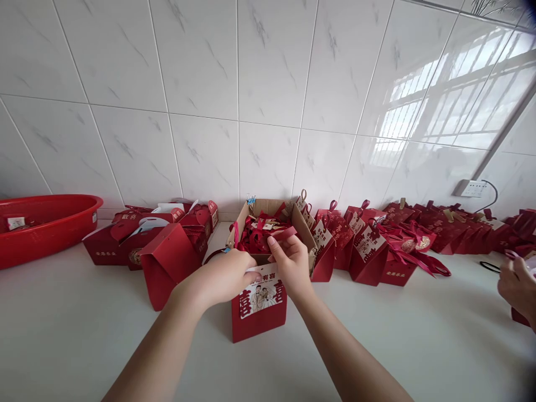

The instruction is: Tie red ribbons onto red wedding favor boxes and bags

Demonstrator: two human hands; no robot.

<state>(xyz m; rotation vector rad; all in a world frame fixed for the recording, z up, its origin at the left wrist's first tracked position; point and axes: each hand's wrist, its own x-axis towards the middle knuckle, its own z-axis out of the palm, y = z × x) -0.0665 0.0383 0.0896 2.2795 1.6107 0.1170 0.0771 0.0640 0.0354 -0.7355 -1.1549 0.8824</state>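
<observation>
A red gift box [259,328] stands upright on the pale table in front of me, with a white printed card [263,298] against its face. My left hand [234,276] is at the card's top left, thumb and fingers closed on the card's upper edge. At the top right of the box, my right hand [291,259] pinches a dark red ribbon [285,233] between thumb and fingers. Just behind both hands sits a cardboard box [307,237] full of red ribbons and cards.
Red gift boxes [170,259] stand at the left, beside a red basin [50,229]. More tagged red boxes [368,257] line the tiled wall at the right. Another person's hand [519,285] is at the far right edge, near a power strip [469,188].
</observation>
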